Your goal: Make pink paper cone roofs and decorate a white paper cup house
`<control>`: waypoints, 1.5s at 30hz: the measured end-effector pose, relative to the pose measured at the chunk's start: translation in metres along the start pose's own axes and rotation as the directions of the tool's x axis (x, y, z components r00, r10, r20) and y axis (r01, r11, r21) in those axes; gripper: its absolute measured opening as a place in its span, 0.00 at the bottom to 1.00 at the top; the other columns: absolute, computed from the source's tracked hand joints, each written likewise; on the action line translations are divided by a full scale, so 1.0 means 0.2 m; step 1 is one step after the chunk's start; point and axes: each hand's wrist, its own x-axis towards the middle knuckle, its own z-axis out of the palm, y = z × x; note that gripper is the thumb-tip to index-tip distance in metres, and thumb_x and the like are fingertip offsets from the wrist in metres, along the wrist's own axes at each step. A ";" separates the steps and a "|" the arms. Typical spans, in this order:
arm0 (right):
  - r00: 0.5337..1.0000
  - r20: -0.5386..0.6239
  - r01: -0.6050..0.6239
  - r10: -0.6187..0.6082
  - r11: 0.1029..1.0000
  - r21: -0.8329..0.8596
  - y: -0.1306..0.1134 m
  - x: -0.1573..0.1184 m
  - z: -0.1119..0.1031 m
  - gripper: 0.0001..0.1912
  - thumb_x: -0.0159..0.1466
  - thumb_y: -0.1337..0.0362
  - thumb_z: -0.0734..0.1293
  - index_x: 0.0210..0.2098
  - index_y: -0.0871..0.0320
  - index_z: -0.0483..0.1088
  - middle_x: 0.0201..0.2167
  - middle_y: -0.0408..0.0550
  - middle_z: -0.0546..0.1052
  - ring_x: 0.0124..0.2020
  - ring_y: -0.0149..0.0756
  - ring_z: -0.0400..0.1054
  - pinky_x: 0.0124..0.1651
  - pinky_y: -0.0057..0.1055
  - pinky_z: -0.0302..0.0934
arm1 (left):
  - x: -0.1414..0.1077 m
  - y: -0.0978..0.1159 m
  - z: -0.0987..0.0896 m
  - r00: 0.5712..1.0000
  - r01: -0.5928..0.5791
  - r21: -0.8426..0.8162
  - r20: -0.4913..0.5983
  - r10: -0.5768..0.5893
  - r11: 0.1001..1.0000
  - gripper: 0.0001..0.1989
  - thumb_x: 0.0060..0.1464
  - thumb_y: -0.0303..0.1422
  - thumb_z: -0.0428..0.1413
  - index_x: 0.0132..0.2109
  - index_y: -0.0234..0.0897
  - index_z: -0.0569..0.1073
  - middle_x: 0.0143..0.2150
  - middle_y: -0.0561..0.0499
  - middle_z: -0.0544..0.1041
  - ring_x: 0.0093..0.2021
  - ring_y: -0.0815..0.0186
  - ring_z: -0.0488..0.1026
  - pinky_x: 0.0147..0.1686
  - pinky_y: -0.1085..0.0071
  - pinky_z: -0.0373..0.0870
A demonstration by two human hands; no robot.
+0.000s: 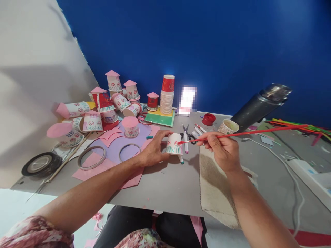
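Observation:
An upside-down white paper cup stands on the grey table, painted with red blossoms above green grass strokes. My left hand grips it from the left side, fingers curled around it. Pinched in my right hand is a long red paintbrush; its red-tipped bristles meet the cup's right side. Just behind the cup lie black-handled scissors and several white markers. A green-capped marker pokes out at the cup's base.
Several decorated cups with pink cone roofs crowd the left, near black tape and pink paper. Behind stand stacked cups and a red tape roll. A beige cloth, patterned cup, dark flask and white cable lie right.

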 end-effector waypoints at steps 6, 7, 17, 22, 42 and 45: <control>1.000 -0.003 0.006 -0.006 1.000 0.002 0.01 0.00 0.00 0.13 0.71 0.58 0.63 0.37 0.55 0.78 0.27 0.45 0.80 0.27 0.32 0.67 0.30 0.30 0.61 | 0.00 0.00 0.00 1.000 -0.005 0.006 0.000 0.005 1.000 0.35 0.44 0.25 0.61 0.61 0.44 0.63 0.62 0.45 0.64 0.62 0.54 0.65 0.61 0.55 0.66; 1.000 -0.012 0.011 -0.011 1.000 -0.002 0.01 0.01 0.00 0.13 0.71 0.58 0.63 0.37 0.55 0.78 0.27 0.45 0.80 0.27 0.32 0.66 0.30 0.30 0.61 | 0.00 0.01 0.00 1.000 -0.008 0.007 0.002 0.008 1.000 0.35 0.44 0.25 0.61 0.61 0.44 0.63 0.62 0.45 0.65 0.62 0.54 0.65 0.60 0.55 0.67; 0.998 -0.051 0.029 -0.028 1.000 0.012 0.00 0.01 0.00 0.14 0.71 0.58 0.62 0.37 0.56 0.78 0.27 0.46 0.80 0.26 0.31 0.65 0.29 0.30 0.60 | 0.00 0.01 -0.01 1.000 0.001 0.004 0.007 -0.001 1.000 0.35 0.44 0.23 0.60 0.61 0.44 0.63 0.62 0.46 0.66 0.61 0.55 0.67 0.60 0.56 0.67; 0.998 -0.043 0.039 -0.038 0.999 0.009 0.00 0.01 -0.01 0.14 0.71 0.58 0.62 0.37 0.56 0.78 0.27 0.46 0.80 0.26 0.32 0.66 0.29 0.30 0.60 | 0.00 0.01 0.00 1.000 0.021 -0.001 -0.001 -0.021 1.000 0.35 0.43 0.23 0.61 0.60 0.43 0.63 0.63 0.45 0.65 0.61 0.55 0.67 0.60 0.56 0.68; 0.986 -0.156 -0.038 0.061 0.988 0.148 0.03 0.02 -0.03 0.15 0.68 0.54 0.66 0.34 0.57 0.78 0.24 0.47 0.78 0.22 0.31 0.64 0.24 0.30 0.55 | 0.00 0.02 -0.01 0.999 0.039 0.001 0.006 -0.039 0.999 0.36 0.44 0.23 0.59 0.61 0.43 0.62 0.63 0.44 0.67 0.60 0.53 0.69 0.60 0.52 0.68; 0.993 -0.110 -0.020 0.031 0.995 0.097 0.02 0.02 -0.02 0.14 0.68 0.55 0.66 0.35 0.57 0.78 0.25 0.47 0.79 0.23 0.32 0.65 0.26 0.30 0.59 | 0.00 0.02 -0.01 1.000 0.024 -0.007 0.005 -0.024 1.000 0.36 0.44 0.23 0.59 0.61 0.42 0.63 0.63 0.44 0.67 0.60 0.54 0.69 0.61 0.54 0.67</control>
